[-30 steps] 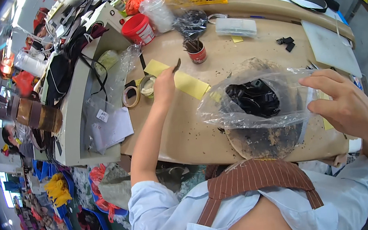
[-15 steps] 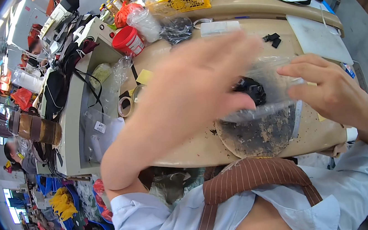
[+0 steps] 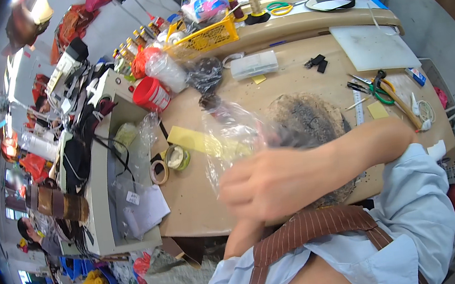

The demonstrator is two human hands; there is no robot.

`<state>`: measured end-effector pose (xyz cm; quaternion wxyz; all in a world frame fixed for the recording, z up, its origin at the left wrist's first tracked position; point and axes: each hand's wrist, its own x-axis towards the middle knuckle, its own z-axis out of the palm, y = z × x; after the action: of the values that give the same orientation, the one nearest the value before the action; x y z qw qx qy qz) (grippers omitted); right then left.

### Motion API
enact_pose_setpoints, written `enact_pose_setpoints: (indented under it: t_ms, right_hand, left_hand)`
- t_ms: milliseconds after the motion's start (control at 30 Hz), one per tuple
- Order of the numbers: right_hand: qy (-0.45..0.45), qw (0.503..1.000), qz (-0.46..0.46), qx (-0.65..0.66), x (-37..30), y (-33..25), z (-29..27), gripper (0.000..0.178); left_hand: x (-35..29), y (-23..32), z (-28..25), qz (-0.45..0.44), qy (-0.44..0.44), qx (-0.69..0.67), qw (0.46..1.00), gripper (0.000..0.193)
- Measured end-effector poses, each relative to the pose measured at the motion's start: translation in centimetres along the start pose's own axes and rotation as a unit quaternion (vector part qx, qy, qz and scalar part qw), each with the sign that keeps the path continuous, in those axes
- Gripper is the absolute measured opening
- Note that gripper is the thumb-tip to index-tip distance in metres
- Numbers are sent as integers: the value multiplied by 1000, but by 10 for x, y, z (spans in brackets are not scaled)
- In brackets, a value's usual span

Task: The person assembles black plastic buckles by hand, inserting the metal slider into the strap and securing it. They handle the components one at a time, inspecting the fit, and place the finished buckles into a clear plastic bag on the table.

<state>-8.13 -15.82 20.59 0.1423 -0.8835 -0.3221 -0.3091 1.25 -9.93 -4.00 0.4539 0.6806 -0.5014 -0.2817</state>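
My right hand point(image 3: 264, 183) reaches leftward across my front, its fingers curled closed on the edge of a clear plastic bag point(image 3: 228, 125). Motion blurs the hand a little. Under it my left hand is mostly hidden; only the wrist and lower forearm point(image 3: 245, 237) show, so its fingers cannot be made out. The bag hangs over the table, crumpled, partly covering a yellow strip point(image 3: 190, 138). Beside it, partly behind my right forearm, lies a round board point(image 3: 297, 108) stained black and worn, with dark crumbs on it.
Left of the bag are tape rolls point(image 3: 177, 157) and a red tub point(image 3: 151, 94). To the right lie a hammer point(image 3: 402, 103), scissors point(image 3: 383, 91), a ruler point(image 3: 358, 108) and a white board point(image 3: 372, 47). Behind stand a lidded clear box point(image 3: 254, 65) and a yellow basket point(image 3: 203, 38).
My right hand has swung left across my body, and my left hand has dropped beneath it. The clear bag has moved left off the round board, and the view has shifted.
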Motion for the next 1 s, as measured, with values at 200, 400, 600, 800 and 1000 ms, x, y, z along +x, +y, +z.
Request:
enact_pose_setpoints:
  t_ms: [200,400,600,800,1000]
  right_hand:
    - [99,989,-4,110,-20,5,-6,27]
    - [151,919,343,124,-93,47,-18,41]
    - [149,764,477,408,-109,85,27,33]
    - [-85,650,404,638,-122,98,150,39]
    - [-65,848,231,472,-113,46,150,49]
  left_hand:
    - [-30,42,-17,-3,43,8,999,63]
    - [-28,82,-11,163,13,125,979,21]
    - [-19,81,22,54,55,-45,996,15]
    - [-36,94,-13,104,-32,142,984,19]
    - [-29,96,-53,129,262,-1,956,9]
